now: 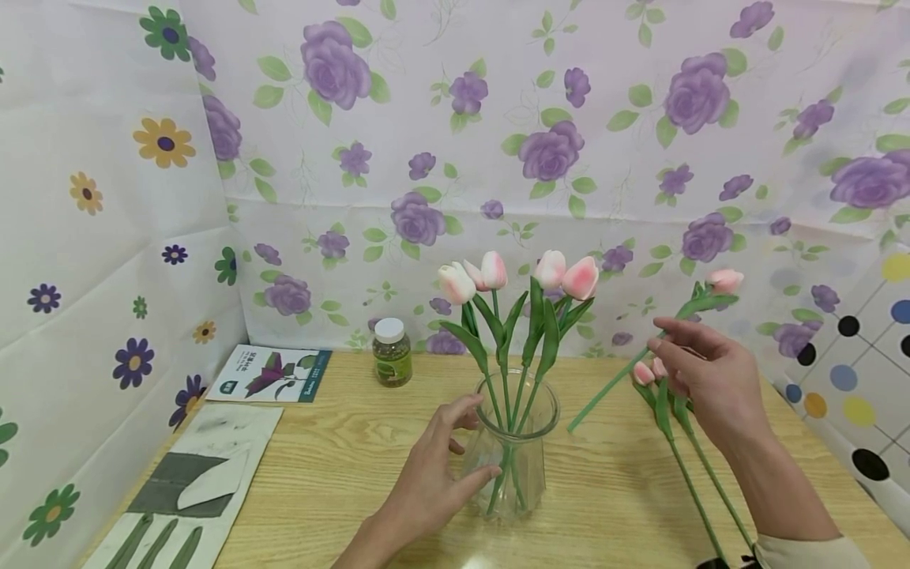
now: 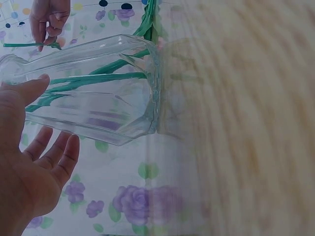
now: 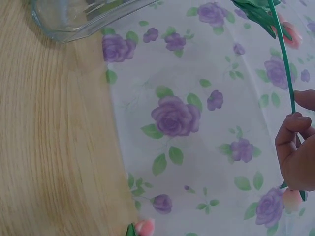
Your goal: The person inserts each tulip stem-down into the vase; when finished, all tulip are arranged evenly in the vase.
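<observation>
A clear glass vase (image 1: 526, 466) stands on the table with several pink-and-white artificial tulips (image 1: 550, 273) in it, their green stems crossing inside the glass. Beside the vase's left side is my left hand (image 1: 430, 474), fingers loosely bent and spread near the rim. Its thumb overlaps the glass in the left wrist view. Right of the vase, my right hand (image 1: 714, 387) pinches the green stem of a single tulip (image 1: 725, 281) between thumb and fingers. This tulip is tilted, bloom up to the right, bare stem end down near the vase.
Two more tulips (image 1: 664, 419) lie on the table under my right hand. At the back stands a white-capped jar (image 1: 392, 356). On the left are a printed booklet (image 1: 270, 373) and a grey-and-white cloth piece (image 1: 192, 482). Flowered sheets (image 1: 455, 118) hang behind the wooden table (image 1: 334, 458).
</observation>
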